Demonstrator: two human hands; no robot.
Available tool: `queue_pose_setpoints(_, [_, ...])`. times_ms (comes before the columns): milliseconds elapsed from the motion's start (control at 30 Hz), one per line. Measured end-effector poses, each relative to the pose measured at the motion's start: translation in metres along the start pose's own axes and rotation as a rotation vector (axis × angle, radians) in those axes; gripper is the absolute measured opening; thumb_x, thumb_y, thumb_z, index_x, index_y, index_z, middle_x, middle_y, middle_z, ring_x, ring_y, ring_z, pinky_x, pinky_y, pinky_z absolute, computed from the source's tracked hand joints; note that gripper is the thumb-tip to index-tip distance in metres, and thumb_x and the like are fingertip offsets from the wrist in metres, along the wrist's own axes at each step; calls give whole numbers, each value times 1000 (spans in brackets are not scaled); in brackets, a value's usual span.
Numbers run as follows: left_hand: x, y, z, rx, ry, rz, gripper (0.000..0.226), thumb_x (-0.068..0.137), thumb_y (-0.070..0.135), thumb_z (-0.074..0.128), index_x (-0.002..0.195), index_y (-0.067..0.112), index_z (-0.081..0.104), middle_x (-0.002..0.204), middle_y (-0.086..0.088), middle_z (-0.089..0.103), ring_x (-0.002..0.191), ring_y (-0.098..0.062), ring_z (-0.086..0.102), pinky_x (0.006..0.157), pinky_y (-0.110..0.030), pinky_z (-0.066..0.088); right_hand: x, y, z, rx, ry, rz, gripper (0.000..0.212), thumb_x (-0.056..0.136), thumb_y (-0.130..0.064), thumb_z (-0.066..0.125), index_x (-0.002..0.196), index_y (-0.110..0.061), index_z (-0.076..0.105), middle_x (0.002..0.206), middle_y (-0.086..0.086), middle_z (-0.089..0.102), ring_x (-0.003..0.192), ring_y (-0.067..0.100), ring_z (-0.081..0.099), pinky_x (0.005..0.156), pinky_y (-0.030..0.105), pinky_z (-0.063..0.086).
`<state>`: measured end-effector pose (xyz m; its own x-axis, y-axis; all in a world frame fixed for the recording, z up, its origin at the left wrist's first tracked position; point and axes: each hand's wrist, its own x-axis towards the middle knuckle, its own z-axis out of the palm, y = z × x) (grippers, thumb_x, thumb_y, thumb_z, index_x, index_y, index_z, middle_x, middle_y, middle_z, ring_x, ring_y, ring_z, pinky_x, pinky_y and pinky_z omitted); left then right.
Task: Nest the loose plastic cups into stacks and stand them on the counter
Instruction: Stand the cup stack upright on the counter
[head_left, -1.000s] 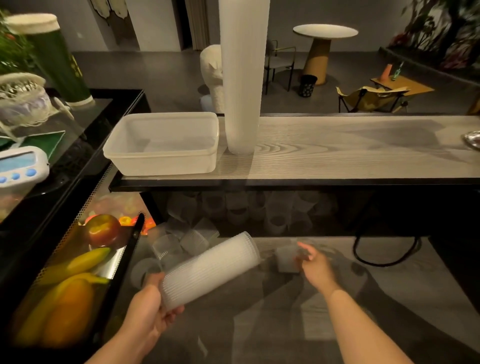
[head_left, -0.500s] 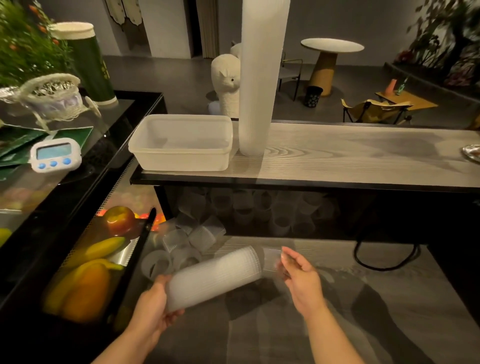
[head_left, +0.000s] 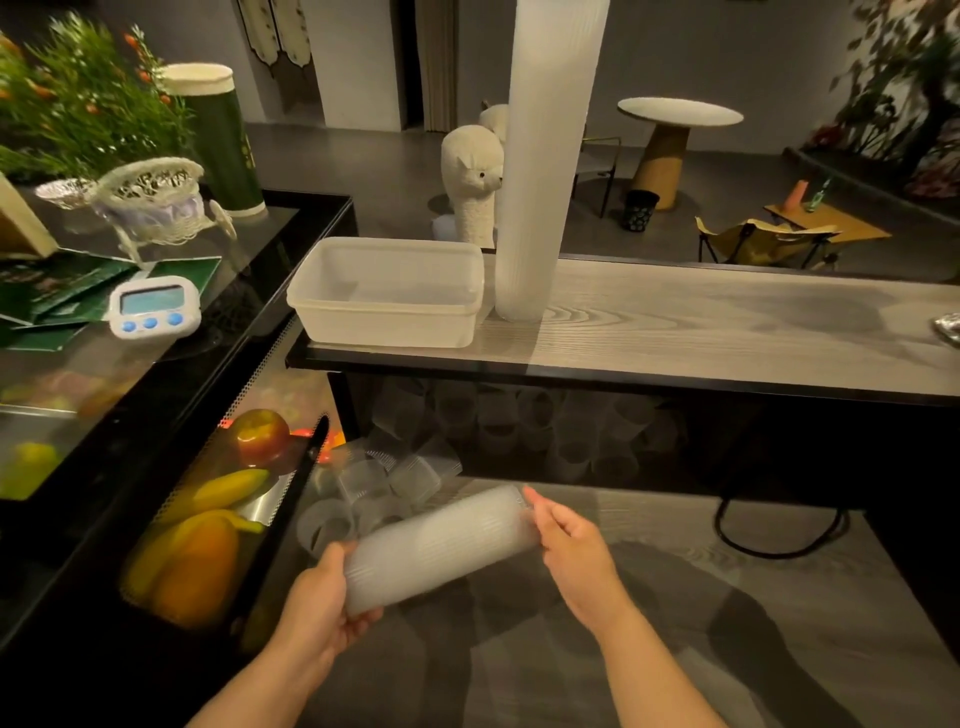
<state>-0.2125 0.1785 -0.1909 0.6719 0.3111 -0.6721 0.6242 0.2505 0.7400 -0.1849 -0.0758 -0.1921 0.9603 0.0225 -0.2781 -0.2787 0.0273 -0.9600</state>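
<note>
Translucent nested cup stack (head_left: 441, 545) lies tilted in our grasp: left hand (head_left: 317, 613) fingers wrap its base, right hand (head_left: 571, 551) fingertips pinch its rim.

- The tall cup stack (head_left: 545, 156) standing on the counter (head_left: 727, 322) runs out past the picture's top edge, so its top is unseen.
- The nested stack (head_left: 441, 545) is motion-blurred; single cups cannot be counted.
- The left hand (head_left: 317, 608) covers that stack's near end.
- The right hand (head_left: 566, 540) hides the far rim; whether it pinches a cup there is unclear.
- The loose cups (head_left: 519, 421) under the counter's front edge sit in shadow, dim and uncountable.
</note>
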Motion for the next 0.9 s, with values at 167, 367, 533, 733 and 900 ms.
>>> queue_pose_setpoints(167, [2,2,-2,-15,3,19,17,99,33,49,96,17,54,98,-21,58,75,-34,61,64,-37,46,-13,18,-56,-852,393,147,64,88,-54,59,146,-39,36,153,4,38,136,24,43,106,36,40])
queue_pose_setpoints(367, [12,4,-12,-46,-2,21,13,101,29,46,105,20,54,98,-21,56,75,-34,58,60,-37,45,-32,79,-74,-984,111,587,99,87,-43,68,156,-25,0,162,12,11,149,26,16,116,28,24])
queue_pose_setpoints(533, [17,1,-22,-86,-53,-59,23,97,34,48,108,16,57,98,-23,62,66,-32,59,53,-32,43,-14,64,-64,-476,450,356,61,81,-32,76,133,-14,48,115,17,65,102,35,63,90,42,51])
queue_pose_setpoints(733, [14,1,-30,-150,-122,-126,29,96,38,47,112,15,53,104,-27,59,67,-32,58,54,-32,43,6,-54,-36,192,211,98,18,97,-18,57,109,-8,66,97,12,70,85,23,64,71,33,51])
queue_pose_setpoints(900, [10,2,-39,-207,-148,-132,39,95,42,46,123,16,52,108,-28,56,64,-31,57,51,-30,42,20,-87,-10,132,-19,172,25,99,-16,51,117,-5,66,110,16,72,104,31,68,83,41,54])
